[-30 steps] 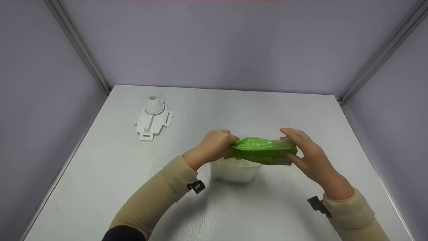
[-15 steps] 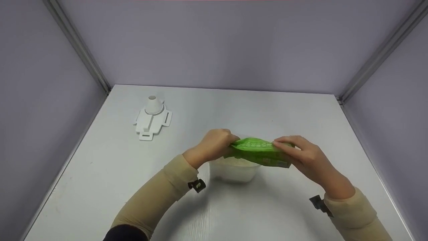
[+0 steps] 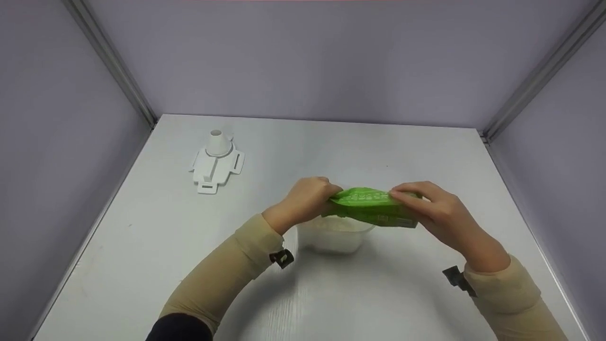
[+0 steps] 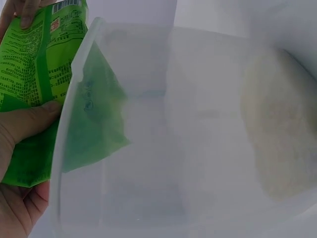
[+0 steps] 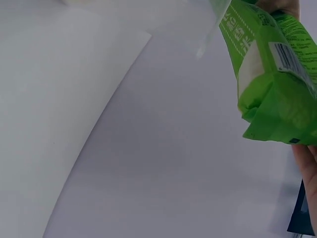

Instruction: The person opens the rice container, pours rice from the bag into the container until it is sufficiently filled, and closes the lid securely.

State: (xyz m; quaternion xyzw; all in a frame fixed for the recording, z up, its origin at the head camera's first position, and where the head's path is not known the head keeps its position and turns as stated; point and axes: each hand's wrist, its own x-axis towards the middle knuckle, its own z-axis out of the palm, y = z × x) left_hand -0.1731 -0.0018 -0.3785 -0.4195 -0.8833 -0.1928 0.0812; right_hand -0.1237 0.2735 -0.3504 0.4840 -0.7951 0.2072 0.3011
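— Since a second ago, what changed?

— Right hand (image 3: 438, 210) has slid its fingers over the top of the green rice bag (image 3: 371, 207), pinching it; left hand (image 3: 305, 201) grips the other end as before.

— Where's the bag?

— Held level just above the clear plastic container (image 3: 337, 235), which has rice inside.

— How will it handle?

— Likely soft, crinkly film, light now, a bit slippery. Best gripped at both ends.
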